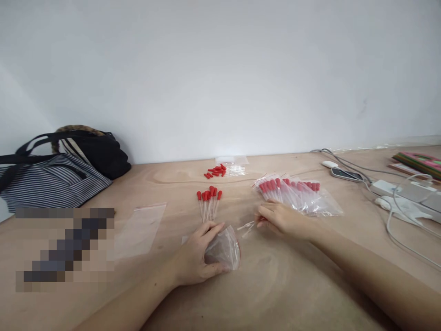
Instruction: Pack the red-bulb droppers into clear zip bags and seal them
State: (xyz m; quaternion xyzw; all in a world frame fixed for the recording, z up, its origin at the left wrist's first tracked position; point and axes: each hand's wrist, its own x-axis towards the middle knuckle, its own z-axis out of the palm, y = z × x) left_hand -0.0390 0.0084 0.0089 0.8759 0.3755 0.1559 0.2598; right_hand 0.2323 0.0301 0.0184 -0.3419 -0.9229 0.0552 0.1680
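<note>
My left hand (201, 257) grips a clear zip bag (223, 250) by its side, its mouth turned to the right. Closed on several glass droppers (246, 226), my right hand (275, 219) is just right of that mouth; their thin tips point left at the bag, and their bulb ends are hidden in my fingers. Beyond my left hand lies a loose group of red-bulbed droppers (208, 202). Filled zip bags (299, 197) of red-bulbed droppers overlap behind my right hand.
Loose red bulbs (216, 172) and bare glass tubes (236, 170) lie near the wall. A flat zip bag (141, 230) is at left, beside a blurred-out patch. Striped and black bags (58, 179) stand far left. Cables, a power strip (406, 195) and a black device (346, 174) occupy the right.
</note>
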